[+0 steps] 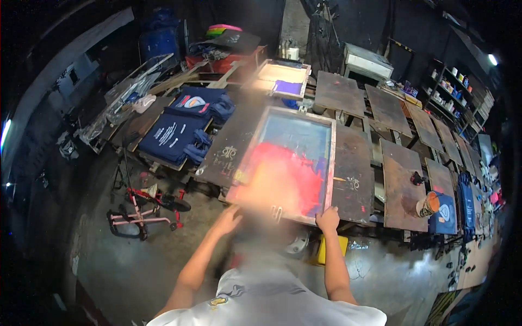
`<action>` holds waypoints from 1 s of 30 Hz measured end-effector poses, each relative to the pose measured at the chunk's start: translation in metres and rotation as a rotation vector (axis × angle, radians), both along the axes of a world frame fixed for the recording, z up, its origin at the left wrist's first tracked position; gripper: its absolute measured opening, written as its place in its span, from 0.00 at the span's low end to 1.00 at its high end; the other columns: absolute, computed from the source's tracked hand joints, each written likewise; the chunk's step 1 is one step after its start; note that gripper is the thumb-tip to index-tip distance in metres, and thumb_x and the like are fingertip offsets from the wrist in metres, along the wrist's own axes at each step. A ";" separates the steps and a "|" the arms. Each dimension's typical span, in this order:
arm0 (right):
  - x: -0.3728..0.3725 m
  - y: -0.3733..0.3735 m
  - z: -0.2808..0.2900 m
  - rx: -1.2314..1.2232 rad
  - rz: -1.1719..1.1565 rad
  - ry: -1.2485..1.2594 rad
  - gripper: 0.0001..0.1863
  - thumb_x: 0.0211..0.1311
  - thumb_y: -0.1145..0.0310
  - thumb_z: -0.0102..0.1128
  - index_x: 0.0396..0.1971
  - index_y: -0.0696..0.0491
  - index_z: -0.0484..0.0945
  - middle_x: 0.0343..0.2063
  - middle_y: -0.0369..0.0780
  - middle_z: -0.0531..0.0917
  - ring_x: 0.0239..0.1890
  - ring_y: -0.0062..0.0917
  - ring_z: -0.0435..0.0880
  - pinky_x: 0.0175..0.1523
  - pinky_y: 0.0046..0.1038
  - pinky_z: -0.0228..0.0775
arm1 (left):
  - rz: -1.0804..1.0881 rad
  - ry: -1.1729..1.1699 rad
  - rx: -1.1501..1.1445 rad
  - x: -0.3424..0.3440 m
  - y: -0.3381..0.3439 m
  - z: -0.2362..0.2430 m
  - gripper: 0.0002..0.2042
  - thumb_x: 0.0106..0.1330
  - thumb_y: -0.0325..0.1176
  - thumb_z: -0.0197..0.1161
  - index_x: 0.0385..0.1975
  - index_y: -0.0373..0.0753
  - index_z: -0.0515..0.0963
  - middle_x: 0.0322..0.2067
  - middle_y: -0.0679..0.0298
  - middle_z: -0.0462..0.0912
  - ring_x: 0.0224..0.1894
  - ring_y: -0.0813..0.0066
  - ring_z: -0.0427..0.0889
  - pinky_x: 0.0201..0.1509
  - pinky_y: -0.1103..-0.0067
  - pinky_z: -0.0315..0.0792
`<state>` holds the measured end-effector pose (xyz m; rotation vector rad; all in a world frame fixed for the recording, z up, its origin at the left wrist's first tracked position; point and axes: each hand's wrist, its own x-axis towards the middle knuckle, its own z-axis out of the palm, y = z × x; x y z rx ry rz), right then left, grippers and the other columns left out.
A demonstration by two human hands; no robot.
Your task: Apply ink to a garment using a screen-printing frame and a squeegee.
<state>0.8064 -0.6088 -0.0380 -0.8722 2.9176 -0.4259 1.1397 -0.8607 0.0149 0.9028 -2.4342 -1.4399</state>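
A screen printing frame (331,157) lies over a dark board in front of me. Its mesh is grey-blue at the far end, with a broad patch of pink-red ink (302,182) over the nearer part. My right hand (327,219) is closed around the frame's near right corner. At the near left corner my left hand (227,219) has its fingers curled on the frame's edge. A hazy smear covers part of the frame's near edge and the middle of the view.
Dark navy printed cloth bags (173,137) lie on a board to the left. Another frame with purple ink (288,87) sits beyond. Rows of dark boards (399,179) run right, one holding an orange-topped tub (427,204). A small pink bicycle (142,209) lies on the floor.
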 end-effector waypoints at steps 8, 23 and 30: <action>0.023 0.001 0.020 -0.222 -0.042 0.185 0.24 0.57 0.62 0.65 0.50 0.61 0.75 0.48 0.52 0.77 0.49 0.49 0.79 0.54 0.44 0.73 | -0.379 0.145 -0.927 -0.040 0.109 0.060 0.22 0.62 0.33 0.63 0.57 0.44 0.75 0.70 0.57 0.61 0.74 0.50 0.52 0.74 0.56 0.50; 0.213 0.131 0.096 -1.086 0.214 -0.825 0.16 0.71 0.64 0.58 0.50 0.60 0.80 0.43 0.38 0.85 0.46 0.18 0.80 0.54 0.23 0.71 | -0.708 0.282 -1.019 0.016 0.240 0.060 0.24 0.53 0.33 0.67 0.54 0.47 0.77 0.72 0.59 0.59 0.75 0.57 0.52 0.77 0.55 0.44; 0.271 0.234 0.050 -1.277 -0.167 -0.692 0.07 0.67 0.72 0.61 0.40 0.58 0.79 0.37 0.33 0.82 0.41 0.15 0.79 0.47 0.20 0.72 | -0.978 0.370 -1.093 0.013 0.353 0.004 0.19 0.53 0.37 0.65 0.48 0.44 0.81 0.63 0.56 0.69 0.73 0.51 0.55 0.77 0.49 0.40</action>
